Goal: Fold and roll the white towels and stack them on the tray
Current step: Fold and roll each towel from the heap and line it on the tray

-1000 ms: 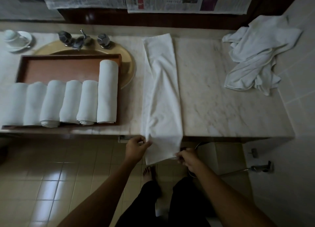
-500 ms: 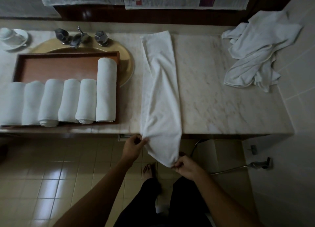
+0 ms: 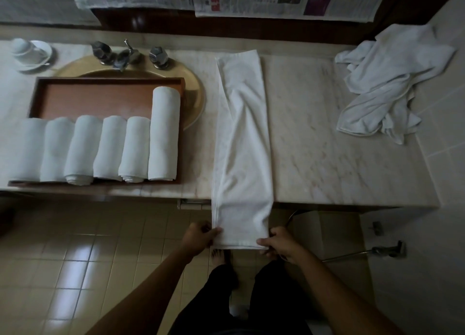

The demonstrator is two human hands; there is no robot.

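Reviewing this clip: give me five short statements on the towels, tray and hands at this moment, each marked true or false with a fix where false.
1. Both hands grip the near end of the long folded towel. True: left hand, right hand.
2. The tray holds three rolled towels. False: six rolled towels.
3. The folded towel hangs over the counter's front edge. True.
4. The pile of unfolded towels sits on the tray. False: it lies at the counter's far right.
5. The tray rests on the floor. False: on the counter, partly over the sink.
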